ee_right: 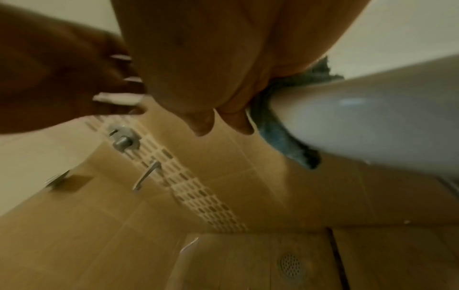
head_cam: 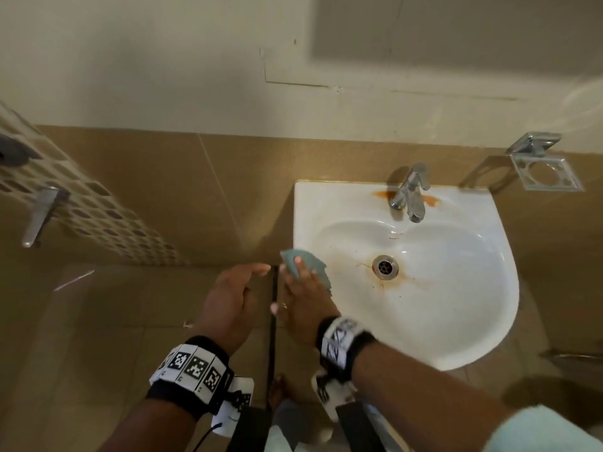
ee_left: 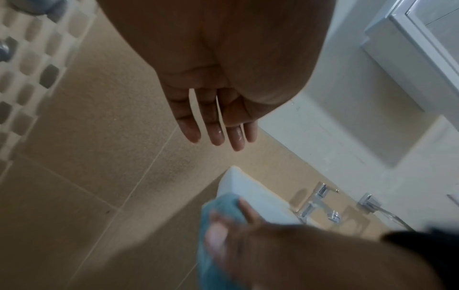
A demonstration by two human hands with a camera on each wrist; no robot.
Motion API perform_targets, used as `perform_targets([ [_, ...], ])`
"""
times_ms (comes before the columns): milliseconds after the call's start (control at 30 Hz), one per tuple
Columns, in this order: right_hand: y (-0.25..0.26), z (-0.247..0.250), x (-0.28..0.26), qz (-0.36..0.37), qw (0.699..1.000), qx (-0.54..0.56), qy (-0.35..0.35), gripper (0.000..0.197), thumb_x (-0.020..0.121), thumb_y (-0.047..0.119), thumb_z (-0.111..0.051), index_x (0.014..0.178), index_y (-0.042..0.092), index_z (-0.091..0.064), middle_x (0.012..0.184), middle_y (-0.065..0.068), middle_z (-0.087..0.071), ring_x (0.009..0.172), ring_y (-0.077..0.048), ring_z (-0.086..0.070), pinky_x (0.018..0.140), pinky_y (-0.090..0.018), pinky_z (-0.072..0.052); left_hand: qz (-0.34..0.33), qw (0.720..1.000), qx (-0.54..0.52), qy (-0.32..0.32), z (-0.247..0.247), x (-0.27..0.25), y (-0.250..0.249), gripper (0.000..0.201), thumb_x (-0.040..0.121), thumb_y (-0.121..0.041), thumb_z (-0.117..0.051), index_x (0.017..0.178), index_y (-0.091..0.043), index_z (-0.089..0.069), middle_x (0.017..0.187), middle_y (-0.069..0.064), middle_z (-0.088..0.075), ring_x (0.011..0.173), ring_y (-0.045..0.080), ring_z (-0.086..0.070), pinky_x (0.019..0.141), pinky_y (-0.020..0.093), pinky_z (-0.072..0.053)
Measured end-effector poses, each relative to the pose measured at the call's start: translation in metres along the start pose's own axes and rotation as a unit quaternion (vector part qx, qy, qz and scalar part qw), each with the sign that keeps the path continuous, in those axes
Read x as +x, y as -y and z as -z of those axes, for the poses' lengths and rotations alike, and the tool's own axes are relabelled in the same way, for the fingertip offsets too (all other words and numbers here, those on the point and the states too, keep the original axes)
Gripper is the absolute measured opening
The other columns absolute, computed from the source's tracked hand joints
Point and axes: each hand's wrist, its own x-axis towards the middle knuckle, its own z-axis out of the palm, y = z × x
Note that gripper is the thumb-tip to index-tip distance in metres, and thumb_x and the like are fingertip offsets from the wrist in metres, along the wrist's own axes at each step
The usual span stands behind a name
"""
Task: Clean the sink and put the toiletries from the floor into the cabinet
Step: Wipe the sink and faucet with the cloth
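A white sink [head_cam: 489, 337] with rust stains round its drain [head_cam: 385, 266] hangs on the tiled wall. My right hand [head_cam: 303, 288] lies flat on a blue-green cloth [head_cam: 321, 269] and presses it onto the sink's left rim. In the right wrist view the cloth [ee_right: 275, 135] is squeezed between the palm and the sink rim [ee_right: 372, 117]. My left hand [head_cam: 235, 288] hovers just left of the sink, fingers straight, holding nothing; the left wrist view shows its bare fingers [ee_left: 216, 117] above the cloth [ee_left: 223, 204]. No toiletries are in view.
A chrome faucet [head_cam: 409, 194] stands at the back of the sink with orange stains round its base. A chrome holder [head_cam: 545, 174] is mounted on the right wall, a lever tap [head_cam: 40, 213] on the left. A white cabinet [ee_left: 422, 49] hangs above. A floor drain [ee_right: 293, 264] lies below.
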Motion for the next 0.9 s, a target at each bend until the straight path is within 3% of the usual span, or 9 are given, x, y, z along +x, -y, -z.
perform_targets([
  [67,0.002,-0.011,-0.02,0.024,0.996,-0.08,0.014,0.068,0.098,0.048,-0.027,0.152,0.007,-0.035,0.166,-0.004,-0.011,0.15,-0.023,0.022,0.121,-0.048,0.012,-0.012,1.0,0.002,-0.001,0.0,0.006,0.001,0.048,0.081,-0.011,-0.042,0.12,-0.023,-0.067,0.12,-0.01,-0.067,0.115,0.008,-0.057,0.097,0.02,-0.04],
  [133,-0.004,-0.006,-0.01,0.023,0.995,-0.095,0.008,0.061,0.099,0.038,-0.035,0.153,0.01,-0.035,0.167,0.0,0.007,0.15,-0.026,0.021,0.123,-0.05,0.006,-0.021,1.0,0.006,-0.008,-0.001,0.011,0.003,0.048,0.08,-0.011,-0.043,0.12,-0.023,-0.068,0.118,-0.01,-0.068,0.113,0.009,-0.058,0.096,0.02,-0.041],
  [233,-0.019,0.026,0.038,-0.028,0.999,-0.035,0.002,0.071,0.1,0.02,-0.042,0.159,0.013,-0.003,0.163,0.001,0.024,0.15,-0.034,0.021,0.123,-0.055,-0.011,-0.019,1.0,0.001,-0.012,-0.004,0.017,0.004,0.045,0.083,-0.008,-0.046,0.119,-0.022,-0.068,0.118,-0.009,-0.069,0.112,0.009,-0.059,0.096,0.021,-0.043],
  [433,-0.037,0.078,0.117,-0.179,0.983,-0.007,-0.031,0.099,0.092,0.047,-0.057,0.157,0.019,0.013,0.158,-0.018,0.033,0.148,-0.038,0.025,0.123,-0.054,0.001,0.132,0.988,-0.082,-0.009,-0.025,0.035,0.008,0.027,0.096,-0.014,-0.057,0.118,-0.026,-0.067,0.111,-0.011,-0.071,0.101,0.007,-0.065,0.096,0.032,-0.052],
  [533,-0.029,0.067,0.11,-0.168,0.985,-0.018,-0.016,0.093,0.095,0.042,-0.053,0.157,0.016,0.011,0.159,-0.021,0.03,0.148,-0.039,0.024,0.122,-0.055,0.003,0.19,0.98,-0.062,0.009,-0.03,0.059,0.004,0.028,0.099,-0.027,-0.055,0.124,-0.02,-0.064,0.116,0.0,-0.07,0.109,0.021,-0.064,0.094,0.031,-0.047],
  [667,-0.015,0.01,0.034,-0.048,0.992,0.051,-0.101,0.069,0.091,0.003,-0.053,0.154,0.006,-0.027,0.162,-0.029,-0.001,0.149,-0.048,-0.004,0.117,-0.062,-0.023,0.235,0.969,-0.04,0.071,-0.041,0.116,0.0,0.04,0.096,-0.045,-0.052,0.12,-0.016,-0.065,0.125,0.011,-0.068,0.119,0.031,-0.06,0.105,0.038,-0.043],
  [767,-0.023,-0.011,-0.053,-0.052,0.996,0.07,-0.033,0.081,0.095,0.006,-0.045,0.157,0.028,0.001,0.165,-0.016,0.005,0.152,-0.034,-0.007,0.118,-0.051,-0.027,0.264,0.946,-0.044,0.181,-0.074,0.15,0.024,0.085,0.068,-0.077,-0.049,0.122,-0.013,-0.066,0.13,0.012,-0.066,0.122,0.036,-0.06,0.108,0.05,-0.044],
  [833,-0.047,-0.012,-0.114,-0.059,0.997,0.056,0.004,0.082,0.099,0.018,-0.047,0.156,0.033,0.01,0.166,-0.01,-0.003,0.151,-0.03,-0.017,0.12,-0.045,-0.027,0.296,0.924,-0.06,0.235,-0.104,0.161,0.05,0.083,0.066,-0.071,-0.064,0.113,-0.003,-0.068,0.115,0.02,-0.072,0.105,0.039,-0.069,0.097,0.057,-0.053],
  [900,-0.085,-0.01,-0.164,-0.079,0.996,0.036,0.009,0.082,0.098,0.024,-0.053,0.156,0.037,0.003,0.164,-0.004,-0.02,0.147,-0.024,-0.03,0.118,-0.036,-0.027,0.294,0.916,-0.009,0.272,-0.116,0.155,0.042,0.073,0.069,-0.06,-0.072,0.111,-0.001,-0.068,0.109,0.019,-0.073,0.097,0.038,-0.071,0.091,0.053,-0.056],
])
